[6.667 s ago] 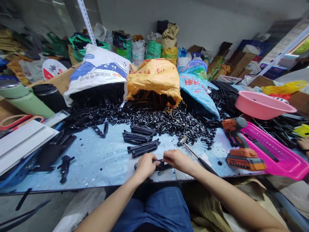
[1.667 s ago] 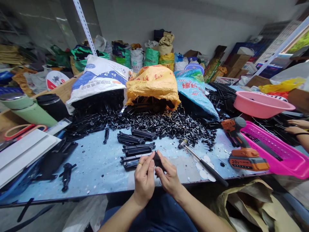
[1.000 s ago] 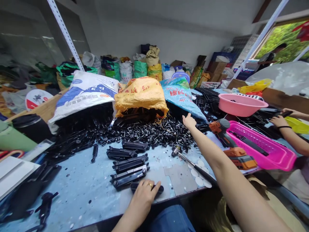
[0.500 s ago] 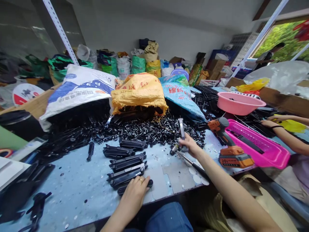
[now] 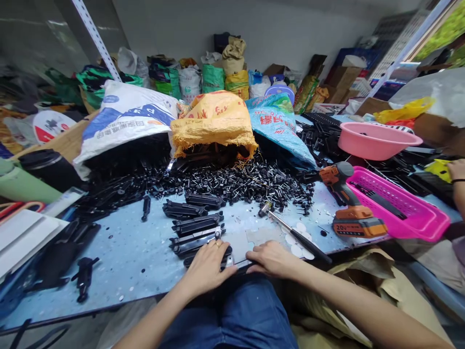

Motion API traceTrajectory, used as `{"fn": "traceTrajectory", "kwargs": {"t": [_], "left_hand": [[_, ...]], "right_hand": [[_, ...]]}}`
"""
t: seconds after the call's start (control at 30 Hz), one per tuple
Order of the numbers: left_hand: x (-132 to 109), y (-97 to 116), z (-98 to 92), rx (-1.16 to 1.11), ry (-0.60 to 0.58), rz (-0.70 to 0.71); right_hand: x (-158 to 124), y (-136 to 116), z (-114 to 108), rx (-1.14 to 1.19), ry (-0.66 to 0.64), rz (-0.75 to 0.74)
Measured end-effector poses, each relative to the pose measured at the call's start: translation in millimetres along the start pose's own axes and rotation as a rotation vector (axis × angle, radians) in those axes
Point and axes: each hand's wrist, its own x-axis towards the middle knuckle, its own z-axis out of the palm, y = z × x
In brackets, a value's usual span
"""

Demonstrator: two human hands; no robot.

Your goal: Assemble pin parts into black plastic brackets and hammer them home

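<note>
My left hand (image 5: 206,265) is closed over a black plastic part (image 5: 227,253) at the table's front edge, its far end hidden under the palm. A silver-and-black strip-like piece (image 5: 240,264) lies between my two hands. My right hand (image 5: 271,259) has its fingers curled on that piece's right end, and its grip is partly hidden. Beyond my left hand lies a row of black folded plastic parts (image 5: 198,225). A hammer (image 5: 290,230) with a black handle rests to the right of my right hand, over some white discs (image 5: 301,228).
Small black pieces with metal pins (image 5: 250,184) are heaped before white (image 5: 127,114), orange (image 5: 214,121) and blue sacks (image 5: 278,126). At right are a cordless drill (image 5: 350,206), a magenta basket (image 5: 432,220) and a pink basin (image 5: 378,140). Another person's hand (image 5: 457,170) shows at the right edge.
My right hand has come down and left from above the hammer, bringing the silver-and-black piece beside my left hand. My left hand stays on the black part. The view has turned slightly.
</note>
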Motion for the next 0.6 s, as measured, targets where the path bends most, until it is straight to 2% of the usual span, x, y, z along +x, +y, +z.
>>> {"fn": "traceTrajectory", "kwargs": {"t": [0.17,0.4,0.5,0.6], "left_hand": [[-1,-3,-3.5,-0.112,0.024,-0.026],[-1,-4,0.7,-0.132,0.038,-0.015],[-3,-5,6.3,-0.138,0.106,0.038],[-12,-13,9.6,-0.136,0.264,0.168]], "right_hand": [[-5,-9,-8,-0.050,0.050,0.075],[-4,-9,-18,-0.015,0.018,0.037],[-2,1,-15,0.012,-0.028,0.019],[-5,15,-10,0.000,-0.023,0.071]]}}
